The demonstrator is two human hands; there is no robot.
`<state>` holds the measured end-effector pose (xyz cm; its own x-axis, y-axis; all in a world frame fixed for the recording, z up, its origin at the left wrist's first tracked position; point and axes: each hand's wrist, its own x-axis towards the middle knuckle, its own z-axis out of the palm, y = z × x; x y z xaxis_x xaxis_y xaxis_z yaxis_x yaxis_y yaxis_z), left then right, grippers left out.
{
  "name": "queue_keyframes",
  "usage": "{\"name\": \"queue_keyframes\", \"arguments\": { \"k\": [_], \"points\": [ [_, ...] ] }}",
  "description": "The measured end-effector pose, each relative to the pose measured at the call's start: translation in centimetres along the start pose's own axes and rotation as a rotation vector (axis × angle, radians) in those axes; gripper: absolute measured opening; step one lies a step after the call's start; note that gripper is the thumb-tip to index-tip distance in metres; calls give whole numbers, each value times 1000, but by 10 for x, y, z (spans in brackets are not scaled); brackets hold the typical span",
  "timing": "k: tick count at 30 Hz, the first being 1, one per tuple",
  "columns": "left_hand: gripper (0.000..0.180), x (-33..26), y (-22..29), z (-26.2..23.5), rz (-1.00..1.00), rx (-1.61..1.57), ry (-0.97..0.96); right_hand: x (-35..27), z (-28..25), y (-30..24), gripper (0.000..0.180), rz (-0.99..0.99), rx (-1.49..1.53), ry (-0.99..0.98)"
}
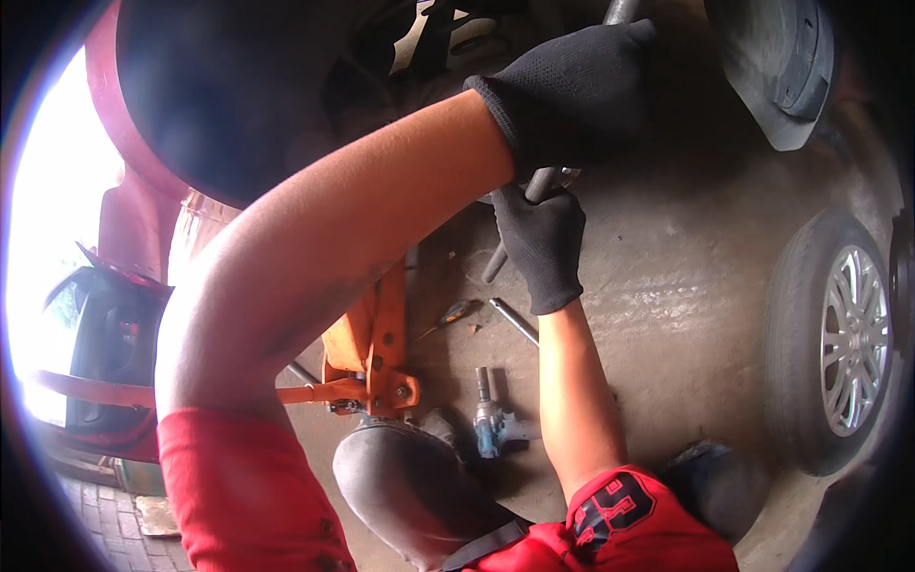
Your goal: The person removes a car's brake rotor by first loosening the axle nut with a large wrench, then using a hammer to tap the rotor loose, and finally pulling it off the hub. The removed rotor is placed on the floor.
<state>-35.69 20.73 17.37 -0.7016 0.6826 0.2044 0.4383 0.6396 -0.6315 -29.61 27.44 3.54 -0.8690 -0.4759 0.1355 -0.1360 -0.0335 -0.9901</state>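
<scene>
A long grey metal bar (543, 183) slants from the top of the view down towards the floor, and both hands grip it. My left hand (577, 91), in a black knit glove, wraps round its upper part with the arm reaching across from the lower left. Lower on the same bar, my right hand (541, 238), also gloved in black, has its fingers closed round it. The left glove hides part of the bar and whatever lies behind it. Dark car underbody parts (438, 38) surround the bar's upper end, too shadowed to make out.
An orange floor jack (381, 334) stands below my left forearm. On the floor lie a blue impact wrench (489, 429), a screwdriver (456, 313) and a metal rod (515, 321). A wheel (843, 343) is at the right; a grey panel (777, 76) hangs at the upper right.
</scene>
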Motion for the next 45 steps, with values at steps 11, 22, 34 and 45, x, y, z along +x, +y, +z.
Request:
{"name": "queue_keyframes", "arguments": {
  "k": [11, 22, 34, 45],
  "points": [
    [14, -20, 9, -39, -80, 220, 82, 11, -9, 18, 20, -181, -143, -113],
    [23, -68, 19, -63, -355, 428, 9, 12, -26, -2, 38, -238, -160, -242],
    [23, -17, -16, -133, -737, -74, -618, -4, -29, 135, 65, 559, 502, -933],
    [30, -108, -64, -150, -406, 160, -825, 25, -57, 138, 71, 113, -152, -671]
  ]
}}
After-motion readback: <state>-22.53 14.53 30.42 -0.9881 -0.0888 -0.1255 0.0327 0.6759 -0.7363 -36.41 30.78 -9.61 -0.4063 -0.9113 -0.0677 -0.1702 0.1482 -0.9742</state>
